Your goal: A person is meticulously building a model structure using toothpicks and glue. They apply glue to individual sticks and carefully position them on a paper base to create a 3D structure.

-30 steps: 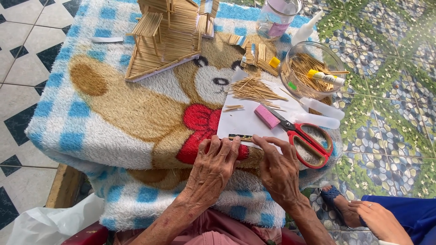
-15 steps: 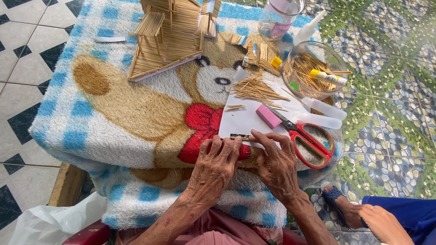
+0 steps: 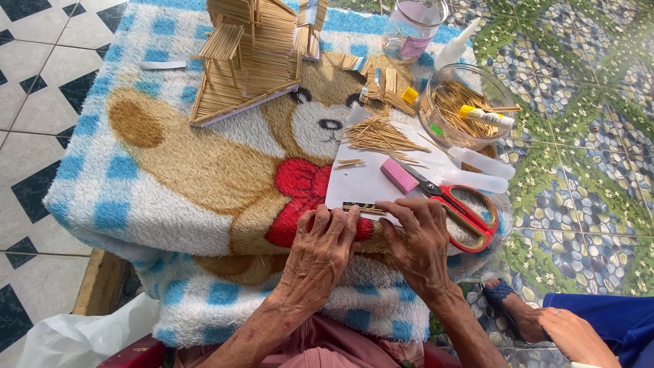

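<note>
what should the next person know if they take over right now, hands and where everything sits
Left hand: fingertips pressing a thin row of sticks at the near edge of the white board.
Right hand: fingertips on the same row, no closed grip.
Red scissors and pink block lie beside it; loose sticks behind.
Done: stick house stands at the far end.
Left: the row is short.

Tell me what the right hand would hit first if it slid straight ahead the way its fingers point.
Probably the pink block on the white sheet: the right hand points up and slightly left, toward it. The red-handled scissors lie just to its right.
</note>
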